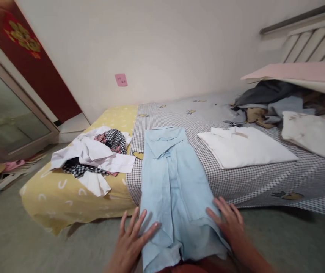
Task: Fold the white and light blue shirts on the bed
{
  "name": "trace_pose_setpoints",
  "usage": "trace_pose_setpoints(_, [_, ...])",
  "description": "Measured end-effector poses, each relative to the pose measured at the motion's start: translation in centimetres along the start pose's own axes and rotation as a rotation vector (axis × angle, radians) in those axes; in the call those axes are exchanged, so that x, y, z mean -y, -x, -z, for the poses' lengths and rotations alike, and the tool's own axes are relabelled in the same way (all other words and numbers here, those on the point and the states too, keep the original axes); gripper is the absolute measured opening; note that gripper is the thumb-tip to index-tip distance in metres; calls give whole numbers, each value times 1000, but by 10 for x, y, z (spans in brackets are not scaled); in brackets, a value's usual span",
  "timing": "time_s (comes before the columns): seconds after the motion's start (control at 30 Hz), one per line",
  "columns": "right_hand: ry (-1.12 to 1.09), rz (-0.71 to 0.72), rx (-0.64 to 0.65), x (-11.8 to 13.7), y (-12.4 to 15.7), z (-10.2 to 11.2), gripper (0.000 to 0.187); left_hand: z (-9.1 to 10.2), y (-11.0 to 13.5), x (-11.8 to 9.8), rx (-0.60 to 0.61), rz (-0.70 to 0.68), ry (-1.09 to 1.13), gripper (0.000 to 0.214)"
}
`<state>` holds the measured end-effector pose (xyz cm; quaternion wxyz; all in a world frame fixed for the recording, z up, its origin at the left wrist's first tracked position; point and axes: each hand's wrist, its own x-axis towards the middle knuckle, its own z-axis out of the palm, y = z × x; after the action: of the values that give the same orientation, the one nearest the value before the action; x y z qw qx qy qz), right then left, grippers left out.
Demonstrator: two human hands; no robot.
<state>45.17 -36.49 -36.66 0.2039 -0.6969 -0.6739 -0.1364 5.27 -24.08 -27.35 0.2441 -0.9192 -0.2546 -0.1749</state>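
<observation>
A light blue shirt (176,178) lies lengthwise over the bed's front edge, its sides and sleeves folded inward and its lower end hanging toward me. My left hand (132,237) is at the shirt's lower left edge, fingers spread, with the thumb on the cloth. On the opposite edge, my right hand (229,220) rests with its fingers apart, thumb and fingertips at the fabric. Neither hand grips the cloth. To the right of the blue shirt lies a folded white shirt (247,148), flat on the bed.
On the bed's yellow cover (45,193) sits a crumpled heap of white and checked clothes (91,151). A pile of dark and grey clothes (267,100) fills the far right, near a pink-topped slab (299,71). Items lie on the floor (17,227) at left.
</observation>
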Motion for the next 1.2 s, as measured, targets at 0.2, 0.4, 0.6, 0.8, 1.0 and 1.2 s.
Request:
trace_pose_setpoints(0.2, [-116,336,153,4,-33,34,42,16,-38,7,-10,-242,12,54])
trace_pose_setpoints(0.4, [-457,547,331,5,-74,38,25,-22,-42,19,-32,-456,326,26])
trace_pose_setpoints(0.6, [-965,135,712,-1,-139,62,17,-26,-86,44,527,117,1348,21])
trace_pose_setpoints(0.8, [-1556,-568,584,-21,-242,65,51,-38,-182,86,485,1314,1872,33])
trace_pose_setpoints(1.0, [-1613,-816,498,-38,-258,17,87,-76,-195,103,427,1359,1950,71])
trace_pose_setpoints(1.2, [-1438,-741,351,-35,-260,1,60,-78,-188,107,431,1322,1976,79])
